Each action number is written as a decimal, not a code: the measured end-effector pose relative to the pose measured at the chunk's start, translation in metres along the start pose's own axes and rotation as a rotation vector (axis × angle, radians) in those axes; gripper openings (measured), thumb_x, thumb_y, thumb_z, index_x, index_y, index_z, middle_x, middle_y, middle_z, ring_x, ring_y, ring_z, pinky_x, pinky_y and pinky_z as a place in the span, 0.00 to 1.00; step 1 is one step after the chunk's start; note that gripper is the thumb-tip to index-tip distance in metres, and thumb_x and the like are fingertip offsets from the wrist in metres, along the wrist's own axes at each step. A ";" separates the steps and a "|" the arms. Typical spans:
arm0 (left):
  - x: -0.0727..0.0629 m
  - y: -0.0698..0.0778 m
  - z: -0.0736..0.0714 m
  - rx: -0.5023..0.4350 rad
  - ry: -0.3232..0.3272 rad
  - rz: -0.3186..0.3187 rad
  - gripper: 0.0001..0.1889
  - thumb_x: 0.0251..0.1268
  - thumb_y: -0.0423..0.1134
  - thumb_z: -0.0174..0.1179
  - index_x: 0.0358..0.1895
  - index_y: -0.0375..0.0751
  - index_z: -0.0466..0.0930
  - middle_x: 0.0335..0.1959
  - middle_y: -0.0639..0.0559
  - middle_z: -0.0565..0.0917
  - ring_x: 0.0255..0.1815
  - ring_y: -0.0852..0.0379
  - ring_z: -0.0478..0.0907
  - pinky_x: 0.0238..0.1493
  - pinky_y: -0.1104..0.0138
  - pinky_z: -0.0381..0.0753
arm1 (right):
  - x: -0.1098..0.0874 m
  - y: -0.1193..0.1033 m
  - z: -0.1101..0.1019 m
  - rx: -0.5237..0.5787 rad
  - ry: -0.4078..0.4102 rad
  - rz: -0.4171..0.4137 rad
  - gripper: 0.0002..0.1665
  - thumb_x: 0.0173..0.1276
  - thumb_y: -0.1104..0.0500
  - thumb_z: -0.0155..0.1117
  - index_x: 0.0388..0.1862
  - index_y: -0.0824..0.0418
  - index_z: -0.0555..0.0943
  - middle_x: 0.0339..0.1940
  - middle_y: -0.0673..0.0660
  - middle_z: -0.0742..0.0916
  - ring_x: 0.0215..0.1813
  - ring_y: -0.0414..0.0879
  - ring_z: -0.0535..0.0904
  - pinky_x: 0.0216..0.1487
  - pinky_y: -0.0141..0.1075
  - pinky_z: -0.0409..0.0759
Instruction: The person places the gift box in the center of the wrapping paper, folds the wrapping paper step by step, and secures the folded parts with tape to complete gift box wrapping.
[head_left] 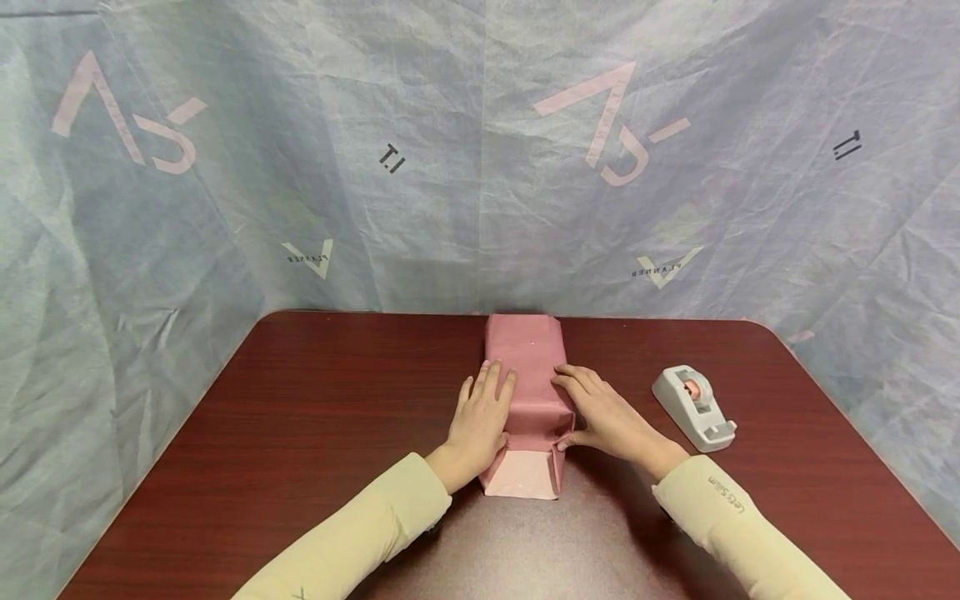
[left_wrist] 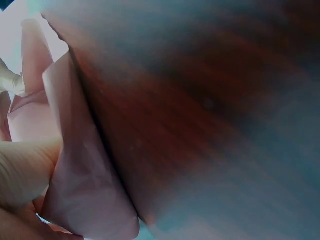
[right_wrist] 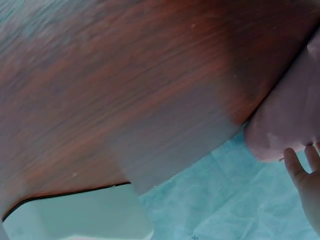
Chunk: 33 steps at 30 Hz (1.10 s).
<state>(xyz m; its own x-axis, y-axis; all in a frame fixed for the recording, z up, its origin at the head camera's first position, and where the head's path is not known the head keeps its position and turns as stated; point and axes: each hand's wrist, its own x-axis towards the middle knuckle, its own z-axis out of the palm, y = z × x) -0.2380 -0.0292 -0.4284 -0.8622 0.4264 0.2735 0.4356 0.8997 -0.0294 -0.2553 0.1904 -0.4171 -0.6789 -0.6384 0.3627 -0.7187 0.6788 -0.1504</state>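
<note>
A long box wrapped in pink paper [head_left: 527, 354] lies on the table, its near end towards me. At that end a trapezoid paper flap [head_left: 521, 477] with a paler inner face spreads towards me, and the side paper is folded in. My left hand [head_left: 476, 425] rests on the box's left edge, fingers extended over the top and thumb at the near-left fold. Along the right edge lies my right hand [head_left: 611, 421], fingertips on top, thumb pressing at the near-right corner fold. In the left wrist view, a thumb [left_wrist: 30, 167] touches the creased side paper [left_wrist: 90, 180].
To the right of the box stands a white tape dispenser [head_left: 693, 408] with a roll in it; its side [right_wrist: 75, 215] also shows in the right wrist view. The dark red wooden table [head_left: 337, 375] ends at a printed grey-blue cloth [head_left: 450, 167] behind and at the sides.
</note>
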 end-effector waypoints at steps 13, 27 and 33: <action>-0.001 0.001 -0.003 0.016 -0.020 -0.004 0.49 0.41 0.47 0.72 0.69 0.41 0.54 0.70 0.38 0.56 0.72 0.44 0.52 0.65 0.52 0.59 | 0.011 -0.004 0.012 -0.091 0.095 0.070 0.46 0.33 0.38 0.76 0.47 0.62 0.70 0.53 0.59 0.73 0.54 0.53 0.68 0.48 0.47 0.70; -0.002 0.000 -0.003 0.011 -0.016 0.003 0.49 0.42 0.47 0.71 0.69 0.41 0.54 0.70 0.39 0.55 0.72 0.44 0.51 0.65 0.52 0.59 | 0.012 0.004 -0.004 0.095 -0.001 0.015 0.46 0.32 0.44 0.78 0.50 0.63 0.71 0.55 0.61 0.72 0.58 0.54 0.66 0.56 0.47 0.69; -0.001 0.000 -0.003 0.017 -0.014 0.005 0.49 0.42 0.47 0.71 0.69 0.41 0.54 0.70 0.38 0.56 0.72 0.44 0.52 0.65 0.52 0.59 | 0.010 0.012 -0.021 0.186 -0.082 -0.022 0.43 0.35 0.54 0.78 0.54 0.62 0.74 0.58 0.61 0.74 0.61 0.53 0.67 0.58 0.47 0.67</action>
<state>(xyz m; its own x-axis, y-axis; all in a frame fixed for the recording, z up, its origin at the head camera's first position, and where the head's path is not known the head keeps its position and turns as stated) -0.2360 -0.0299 -0.4257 -0.8635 0.4324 0.2594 0.4360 0.8987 -0.0469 -0.2675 0.1999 -0.3959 -0.6672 -0.6850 0.2927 -0.7437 0.5906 -0.3131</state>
